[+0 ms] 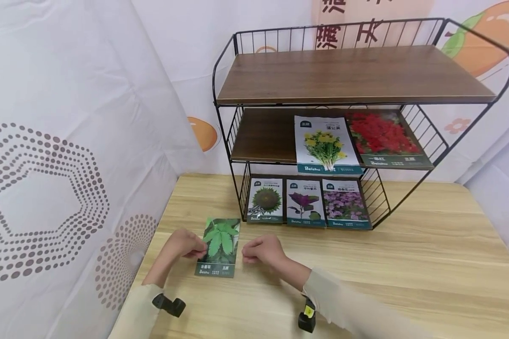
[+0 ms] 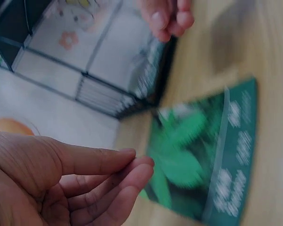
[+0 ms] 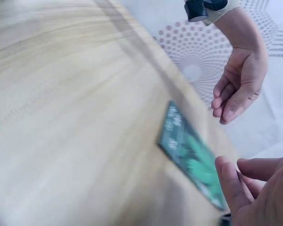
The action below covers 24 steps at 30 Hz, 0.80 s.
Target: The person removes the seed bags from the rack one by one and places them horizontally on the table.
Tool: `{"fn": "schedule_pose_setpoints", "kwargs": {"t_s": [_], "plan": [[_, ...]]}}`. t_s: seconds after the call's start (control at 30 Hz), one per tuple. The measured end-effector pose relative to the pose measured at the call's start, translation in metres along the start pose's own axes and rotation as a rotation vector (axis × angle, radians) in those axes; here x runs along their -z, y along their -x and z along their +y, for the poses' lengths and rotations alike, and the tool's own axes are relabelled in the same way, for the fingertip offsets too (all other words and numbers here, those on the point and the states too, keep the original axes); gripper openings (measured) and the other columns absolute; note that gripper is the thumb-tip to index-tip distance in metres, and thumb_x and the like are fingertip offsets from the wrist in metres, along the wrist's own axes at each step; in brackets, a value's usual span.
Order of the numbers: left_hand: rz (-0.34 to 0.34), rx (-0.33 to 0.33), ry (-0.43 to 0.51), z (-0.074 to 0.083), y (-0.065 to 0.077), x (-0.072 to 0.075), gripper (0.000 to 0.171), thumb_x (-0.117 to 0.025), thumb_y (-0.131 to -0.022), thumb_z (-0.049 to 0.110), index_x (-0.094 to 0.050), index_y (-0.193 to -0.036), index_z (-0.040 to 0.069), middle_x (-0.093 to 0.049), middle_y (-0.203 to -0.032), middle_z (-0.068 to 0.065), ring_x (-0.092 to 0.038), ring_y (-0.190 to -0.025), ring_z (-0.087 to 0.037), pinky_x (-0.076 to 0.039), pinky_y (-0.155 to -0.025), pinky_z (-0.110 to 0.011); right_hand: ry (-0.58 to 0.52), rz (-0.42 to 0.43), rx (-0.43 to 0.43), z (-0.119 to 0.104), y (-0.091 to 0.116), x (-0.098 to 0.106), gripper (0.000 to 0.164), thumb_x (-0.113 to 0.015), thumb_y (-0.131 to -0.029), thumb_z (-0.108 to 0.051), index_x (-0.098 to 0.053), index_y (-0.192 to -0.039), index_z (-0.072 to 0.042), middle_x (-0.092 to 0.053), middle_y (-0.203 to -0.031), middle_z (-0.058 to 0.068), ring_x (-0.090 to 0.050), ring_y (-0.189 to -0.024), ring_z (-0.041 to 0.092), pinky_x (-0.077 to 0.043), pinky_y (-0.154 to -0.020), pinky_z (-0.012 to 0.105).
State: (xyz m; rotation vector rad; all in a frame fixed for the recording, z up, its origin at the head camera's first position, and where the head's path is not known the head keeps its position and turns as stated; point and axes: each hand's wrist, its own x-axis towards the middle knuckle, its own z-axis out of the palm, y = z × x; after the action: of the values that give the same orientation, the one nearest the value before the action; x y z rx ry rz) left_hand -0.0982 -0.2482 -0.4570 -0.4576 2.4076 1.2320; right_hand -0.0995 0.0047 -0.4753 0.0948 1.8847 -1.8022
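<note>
Fingertips (image 2: 140,173) of the left hand (image 1: 184,244) bunch together, loosely bent, by the left edge of a green-leaf packet (image 1: 217,252). That packet lies face up on the wooden table (image 1: 441,263), lower left of centre. Just beyond its right edge is the right hand (image 1: 265,250), thumb and forefinger slightly apart. A black wire shelf (image 1: 356,75) fills the upper right, two packets (image 1: 325,146) on its middle tier, three packets (image 1: 304,202) below. White patterned cloth (image 1: 68,84) hangs at left.
</note>
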Motion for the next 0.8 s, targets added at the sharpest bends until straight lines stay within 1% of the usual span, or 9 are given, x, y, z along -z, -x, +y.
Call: {"fn": "schedule_pose_setpoints", "kwargs": {"t_s": [0.13, 0.2, 0.27, 0.37, 0.47, 0.53, 0.57, 0.67, 0.8], "plan": [[-0.019, -0.098, 0.058, 0.03, 0.004, -0.004, 0.009, -0.071, -0.091, 0.001, -0.076, -0.091, -0.007, -0.075, -0.076, -0.008, -0.068, -0.065, -0.011, -0.065, -0.064, -0.027, 0.058, -0.033, 0.071, -0.026, 0.006, 0.017, 0.018, -0.074, -0.088, 0.005, -0.073, -0.103, 0.014, -0.076, -0.094, 0.028, -0.078, -0.075, 0.027, -0.068, -0.074, 0.035], [-0.04, -0.142, 0.095, 0.046, 0.006, -0.006, 0.013, -0.07, -0.093, 0.002, -0.076, -0.096, -0.009, -0.076, -0.08, -0.009, -0.071, -0.069, -0.012, -0.065, -0.066, -0.026, 0.097, -0.052, 0.133, -0.039, 0.01, 0.025, 0.018, -0.074, -0.089, 0.004, -0.073, -0.103, 0.014, -0.075, -0.094, 0.028, -0.078, -0.077, 0.029, -0.069, -0.074, 0.036], [-0.064, -0.173, 0.13, 0.063, 0.009, -0.008, 0.016, -0.07, -0.094, 0.005, -0.075, -0.099, -0.01, -0.077, -0.082, -0.009, -0.072, -0.072, -0.013, -0.066, -0.069, -0.026, 0.16, -0.067, 0.205, -0.052, 0.016, 0.034, 0.016, -0.074, -0.089, 0.002, -0.074, -0.102, 0.012, -0.076, -0.094, 0.026, -0.077, -0.077, 0.028, -0.069, -0.073, 0.035], [-0.105, -0.215, 0.205, 0.085, 0.011, -0.012, 0.021, -0.07, -0.095, 0.006, -0.073, -0.106, -0.011, -0.077, -0.083, -0.008, -0.073, -0.075, -0.013, -0.066, -0.072, -0.026, 0.289, -0.069, 0.32, -0.072, 0.029, 0.047, 0.014, -0.076, -0.089, -0.005, -0.077, -0.1, 0.004, -0.078, -0.091, 0.018, -0.076, -0.077, 0.022, -0.067, -0.072, 0.031], [-0.137, -0.265, 0.291, 0.107, 0.015, -0.015, 0.025, -0.07, -0.096, 0.008, -0.071, -0.112, -0.011, -0.078, -0.088, -0.01, -0.073, -0.076, -0.012, -0.066, -0.074, -0.025, 0.417, -0.046, 0.42, -0.095, 0.044, 0.06, 0.011, -0.078, -0.089, -0.01, -0.08, -0.098, -0.004, -0.079, -0.09, 0.009, -0.073, -0.078, 0.015, -0.065, -0.071, 0.026], [-0.16, -0.295, 0.333, 0.121, 0.019, -0.017, 0.027, -0.069, -0.097, 0.01, -0.07, -0.116, -0.009, -0.078, -0.095, -0.014, -0.075, -0.079, -0.012, -0.067, -0.077, -0.026, 0.485, -0.025, 0.472, -0.11, 0.055, 0.069, 0.01, -0.079, -0.089, -0.011, -0.08, -0.098, -0.007, -0.079, -0.09, 0.006, -0.073, -0.078, 0.013, -0.064, -0.071, 0.025], [-0.171, -0.31, 0.345, 0.129, 0.021, -0.017, 0.028, -0.069, -0.098, 0.012, -0.07, -0.118, -0.008, -0.078, -0.099, -0.016, -0.075, -0.081, -0.012, -0.067, -0.078, -0.026, 0.518, -0.01, 0.489, -0.118, 0.06, 0.074, 0.01, -0.079, -0.089, -0.012, -0.08, -0.098, -0.008, -0.079, -0.09, 0.004, -0.072, -0.078, 0.012, -0.064, -0.071, 0.024], [-0.208, -0.327, 0.384, 0.151, 0.026, -0.019, 0.03, -0.068, -0.099, 0.015, -0.069, -0.123, -0.004, -0.077, -0.107, -0.018, -0.077, -0.086, -0.013, -0.067, -0.081, -0.028, 0.589, 0.03, 0.527, -0.14, 0.075, 0.091, 0.009, -0.079, -0.09, -0.012, -0.081, -0.099, -0.01, -0.079, -0.089, 0.003, -0.071, -0.076, 0.011, -0.063, -0.068, 0.023], [-0.282, -0.341, 0.456, 0.175, 0.031, -0.022, 0.032, -0.065, -0.101, 0.012, -0.066, -0.128, -0.003, -0.075, -0.114, -0.019, -0.077, -0.092, -0.016, -0.066, -0.086, -0.029, 0.656, 0.096, 0.558, -0.165, 0.094, 0.114, 0.011, -0.078, -0.091, -0.014, -0.08, -0.101, -0.01, -0.079, -0.092, 0.004, -0.072, -0.077, 0.011, -0.063, -0.069, 0.021]]}}
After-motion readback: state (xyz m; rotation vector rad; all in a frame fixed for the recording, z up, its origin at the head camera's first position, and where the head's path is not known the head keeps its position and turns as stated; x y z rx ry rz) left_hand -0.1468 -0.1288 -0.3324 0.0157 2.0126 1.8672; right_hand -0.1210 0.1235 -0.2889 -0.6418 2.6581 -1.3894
